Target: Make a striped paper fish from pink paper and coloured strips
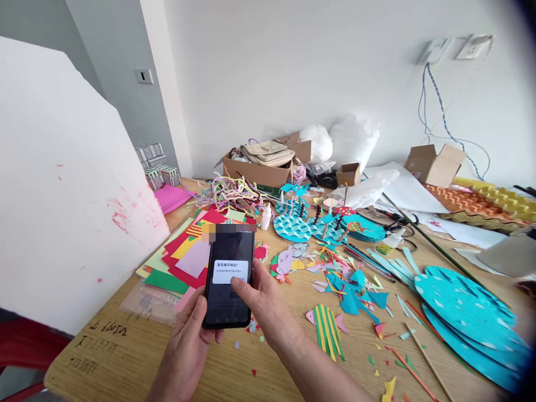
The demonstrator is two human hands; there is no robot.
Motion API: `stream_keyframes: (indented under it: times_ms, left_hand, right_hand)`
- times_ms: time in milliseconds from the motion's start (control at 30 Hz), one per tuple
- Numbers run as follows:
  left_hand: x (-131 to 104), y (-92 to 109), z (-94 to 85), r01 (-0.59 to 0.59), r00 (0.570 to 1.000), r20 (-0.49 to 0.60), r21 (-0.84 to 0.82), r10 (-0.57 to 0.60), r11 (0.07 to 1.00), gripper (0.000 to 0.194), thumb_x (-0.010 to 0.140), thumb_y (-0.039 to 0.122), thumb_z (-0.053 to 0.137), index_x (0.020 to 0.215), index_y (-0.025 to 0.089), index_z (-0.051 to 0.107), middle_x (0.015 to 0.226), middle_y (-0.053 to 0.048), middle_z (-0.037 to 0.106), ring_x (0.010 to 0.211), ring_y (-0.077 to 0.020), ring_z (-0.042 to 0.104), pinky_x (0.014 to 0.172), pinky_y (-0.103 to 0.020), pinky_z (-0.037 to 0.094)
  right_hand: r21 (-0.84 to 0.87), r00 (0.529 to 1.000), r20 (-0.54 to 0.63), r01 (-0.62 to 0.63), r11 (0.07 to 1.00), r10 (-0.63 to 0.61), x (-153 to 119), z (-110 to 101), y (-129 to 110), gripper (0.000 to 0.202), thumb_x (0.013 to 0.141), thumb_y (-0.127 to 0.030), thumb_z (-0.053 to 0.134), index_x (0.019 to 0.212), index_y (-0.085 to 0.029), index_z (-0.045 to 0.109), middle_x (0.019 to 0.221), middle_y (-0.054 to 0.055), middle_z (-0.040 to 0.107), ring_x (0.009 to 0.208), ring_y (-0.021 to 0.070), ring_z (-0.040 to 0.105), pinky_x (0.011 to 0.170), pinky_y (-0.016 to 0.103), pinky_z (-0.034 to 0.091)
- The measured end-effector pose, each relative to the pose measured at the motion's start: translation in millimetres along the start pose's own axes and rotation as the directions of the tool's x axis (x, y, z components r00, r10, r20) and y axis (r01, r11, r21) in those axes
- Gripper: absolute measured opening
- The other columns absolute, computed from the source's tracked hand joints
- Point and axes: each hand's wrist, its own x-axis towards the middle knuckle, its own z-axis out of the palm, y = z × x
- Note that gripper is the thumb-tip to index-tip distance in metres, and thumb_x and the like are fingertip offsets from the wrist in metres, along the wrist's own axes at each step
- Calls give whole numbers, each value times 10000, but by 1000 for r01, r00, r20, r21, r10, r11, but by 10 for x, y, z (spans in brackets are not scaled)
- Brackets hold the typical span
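A black smartphone (228,304) is held upright above the table between both hands, its screen showing a white pop-up box with writing. My left hand (190,329) grips the lower left edge, fingers behind it and thumb along the side. My right hand (262,293) is wrapped round the right edge, and its thumb lies on the screen at the pop-up. Behind the phone is a fan of coloured paper sheets (173,282). To the right of my right hand lies a paper fish (328,329) with green and yellow stripes.
Blue painted paper discs (464,296) lie on the right, near a wooden stick (427,360). Paper scraps (355,293) cover the middle. Farther back are pipe cleaners (230,195), a glue bottle (266,216) and a cardboard box (259,172). A white board (71,184) stands at left.
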Motion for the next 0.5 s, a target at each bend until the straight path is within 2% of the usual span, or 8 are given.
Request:
stream_keyframes:
  times_ms: [133, 267, 367, 500]
  left_hand:
    - [5, -17, -12, 5, 1000, 4, 0, -5, 1000, 372, 623, 415, 740, 907, 192, 651, 829, -16, 653, 585, -115, 534, 449, -203, 438]
    - [15, -14, -21, 18, 999, 29, -6, -18, 1000, 349, 638, 409, 732, 901, 197, 647, 795, -12, 653, 605, -127, 548, 465, -207, 443]
    - [25, -1, -19, 7, 998, 68, 5, -7, 1000, 329, 662, 415, 710, 885, 182, 644, 772, -23, 655, 614, -141, 551, 465, -216, 439]
    - [22, 22, -9, -18, 994, 107, 27, 15, 999, 328, 693, 411, 682, 913, 172, 636, 764, -30, 656, 592, -142, 535, 452, -226, 426]
  right_hand:
    - [-24, 1000, -3, 5, 1000, -5, -1, -9, -10, 243, 716, -308, 589, 919, -216, 491, 889, 21, 649, 844, 192, 613, 754, 333, 491]
    - [-93, 1000, -6, 16, 996, -17, -95, -97, -27, 364, 709, -359, 603, 1008, -192, 480, 998, 71, 631, 951, 218, 581, 775, 348, 477]
    - [-156, 998, -59, -27, 987, 18, -211, -212, -19, 479, 722, -412, 596, 1111, -176, 447, 1070, 113, 607, 1029, 236, 549, 810, 369, 455]
    - [-219, 993, -102, -86, 972, 65, -345, -346, 27, 496, 737, -474, 572, 1120, -182, 452, 1076, 127, 593, 1023, 243, 555, 777, 361, 464]
